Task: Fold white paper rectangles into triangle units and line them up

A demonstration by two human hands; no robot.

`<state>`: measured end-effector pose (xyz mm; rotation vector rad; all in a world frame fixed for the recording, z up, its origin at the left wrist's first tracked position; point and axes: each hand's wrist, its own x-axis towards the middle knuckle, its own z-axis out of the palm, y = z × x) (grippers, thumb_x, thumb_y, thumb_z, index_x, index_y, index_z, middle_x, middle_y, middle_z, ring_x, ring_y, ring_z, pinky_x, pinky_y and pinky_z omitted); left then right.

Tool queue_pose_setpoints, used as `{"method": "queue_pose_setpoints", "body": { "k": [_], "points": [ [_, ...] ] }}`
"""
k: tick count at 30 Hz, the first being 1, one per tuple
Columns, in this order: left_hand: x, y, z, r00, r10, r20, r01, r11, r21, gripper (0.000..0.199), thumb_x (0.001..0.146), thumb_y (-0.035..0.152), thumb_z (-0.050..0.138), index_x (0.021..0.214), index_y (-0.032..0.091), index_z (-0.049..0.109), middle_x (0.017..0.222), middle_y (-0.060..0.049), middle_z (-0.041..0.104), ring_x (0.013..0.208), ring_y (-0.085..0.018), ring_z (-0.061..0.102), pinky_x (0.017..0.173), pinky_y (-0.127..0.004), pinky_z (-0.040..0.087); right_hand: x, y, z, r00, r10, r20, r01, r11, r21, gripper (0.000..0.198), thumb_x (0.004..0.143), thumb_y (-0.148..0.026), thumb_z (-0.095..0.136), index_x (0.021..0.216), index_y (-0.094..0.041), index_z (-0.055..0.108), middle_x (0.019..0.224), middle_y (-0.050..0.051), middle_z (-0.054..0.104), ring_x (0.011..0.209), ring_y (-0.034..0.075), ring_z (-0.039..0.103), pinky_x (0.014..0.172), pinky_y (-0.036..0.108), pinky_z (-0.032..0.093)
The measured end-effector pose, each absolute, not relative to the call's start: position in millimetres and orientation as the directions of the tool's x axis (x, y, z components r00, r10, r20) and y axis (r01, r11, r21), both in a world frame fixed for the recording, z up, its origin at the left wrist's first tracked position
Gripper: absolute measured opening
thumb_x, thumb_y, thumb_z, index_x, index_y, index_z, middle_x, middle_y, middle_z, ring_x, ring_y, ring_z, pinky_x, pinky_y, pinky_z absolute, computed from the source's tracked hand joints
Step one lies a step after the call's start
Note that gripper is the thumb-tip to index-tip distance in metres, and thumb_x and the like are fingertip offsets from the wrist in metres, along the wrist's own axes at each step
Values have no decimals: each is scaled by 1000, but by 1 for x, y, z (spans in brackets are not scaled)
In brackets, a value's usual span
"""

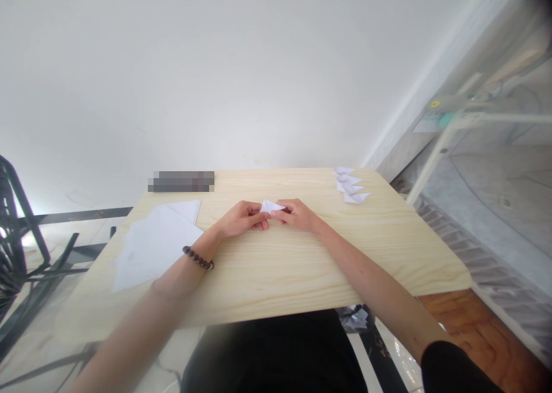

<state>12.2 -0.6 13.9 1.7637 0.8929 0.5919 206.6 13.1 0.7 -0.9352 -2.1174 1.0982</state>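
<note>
Between my two hands, just above the middle of the table, is a small piece of folded white paper (pixel 271 205) with a pointed shape. My left hand (pixel 242 218) pinches its left side between thumb and fingers; a dark beaded bracelet (pixel 198 258) circles that wrist. On the other side, the thumb and fingers of my right hand (pixel 297 214) close on the paper's right part. Fingertips cover some of its lower edge. Several folded white paper pieces (pixel 356 198), pointed like little boats, stand in an overlapping row at the table's back right.
White paper sheets (pixel 153 243) lie fanned out on the left of the light wooden table (pixel 276 289). A blurred-out dark patch (pixel 181 181) covers something at the back left corner. Beyond the table are a white wall (pixel 259 83), a black chair (pixel 26 226) and a white metal frame (pixel 435 157).
</note>
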Motion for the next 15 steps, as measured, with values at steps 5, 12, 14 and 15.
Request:
{"method": "queue_pose_setpoints", "body": {
  "k": [5,12,14,15],
  "points": [
    [14,-3,16,563,826,-9,287,-185,940,35,79,43,46,80,10,60,75,-9,64,58,-11,54,54,-22,43,206,14,-1,-527,830,182,301,383,-873,22,75,-33,46,63,-14,49,52,-3,48,47,6,41,47,19,32],
    [13,-3,17,570,820,-46,285,-145,947,35,80,41,44,77,10,60,77,-10,65,61,-12,56,59,-24,44,205,14,2,-443,878,182,223,305,-926,27,76,-37,45,60,-16,45,48,-4,43,45,6,39,47,19,32],
    [13,-3,17,565,825,-31,290,-163,943,33,81,39,43,72,11,59,72,-7,65,59,-11,55,57,-22,43,205,14,2,-445,878,178,215,298,-930,33,80,-42,38,61,-16,46,48,-4,43,45,6,39,48,20,33],
    [13,-3,18,561,828,-25,295,-172,940,32,81,37,43,70,11,59,69,-6,65,57,-10,54,55,-21,42,205,14,2,-445,878,177,217,297,-930,36,81,-44,35,62,-15,47,48,-4,43,44,6,38,47,20,33]
  ]
}}
